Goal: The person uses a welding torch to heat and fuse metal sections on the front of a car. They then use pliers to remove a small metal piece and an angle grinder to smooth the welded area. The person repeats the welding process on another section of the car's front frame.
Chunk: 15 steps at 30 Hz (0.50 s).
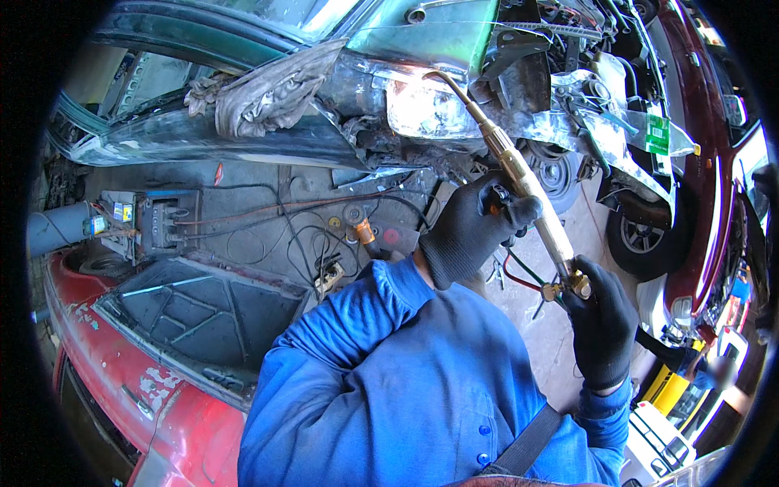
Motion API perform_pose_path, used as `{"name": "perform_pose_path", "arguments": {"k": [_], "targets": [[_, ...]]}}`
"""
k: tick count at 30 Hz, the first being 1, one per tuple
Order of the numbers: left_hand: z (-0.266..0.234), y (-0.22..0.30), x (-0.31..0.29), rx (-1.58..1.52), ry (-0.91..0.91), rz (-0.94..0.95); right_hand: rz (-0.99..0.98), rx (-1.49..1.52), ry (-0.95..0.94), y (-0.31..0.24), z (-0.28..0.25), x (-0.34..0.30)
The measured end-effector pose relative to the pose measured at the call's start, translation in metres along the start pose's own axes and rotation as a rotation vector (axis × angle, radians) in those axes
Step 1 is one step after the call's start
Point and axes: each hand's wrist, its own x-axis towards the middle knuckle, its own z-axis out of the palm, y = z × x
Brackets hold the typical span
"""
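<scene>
A long brass gas torch with a bent copper tip slants up and left in front of me. My right hand, in a black knit glove, is closed around its rear end by the brass valve fittings. Red and green hoses run from there. My left hand, gloved alike, is curled beside the torch body; a small orange bit shows among its fingers, but the thing itself is mostly hidden. The tip is in front of a brightly lit bare patch on a stripped car body. I cannot make out a flame.
A grey rag hangs over the car body. An orange angle grinder and tangled cables lie on the floor. At left is a welding machine above a red car part. A plastic bottle lies right, near a dark red car.
</scene>
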Motion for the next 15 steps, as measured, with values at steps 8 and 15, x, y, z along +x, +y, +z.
{"name": "perform_pose_path", "arguments": {"k": [8, 15], "targets": [[-0.014, 0.001, 0.004, -0.006, 0.032, 0.056, -0.014, 0.026, 0.004, -0.007, 0.008, 0.014], [-0.022, 0.003, 0.006, 0.007, 0.085, 0.111, 0.027, 0.166, 0.075, -0.005, 0.026, 0.019]]}}
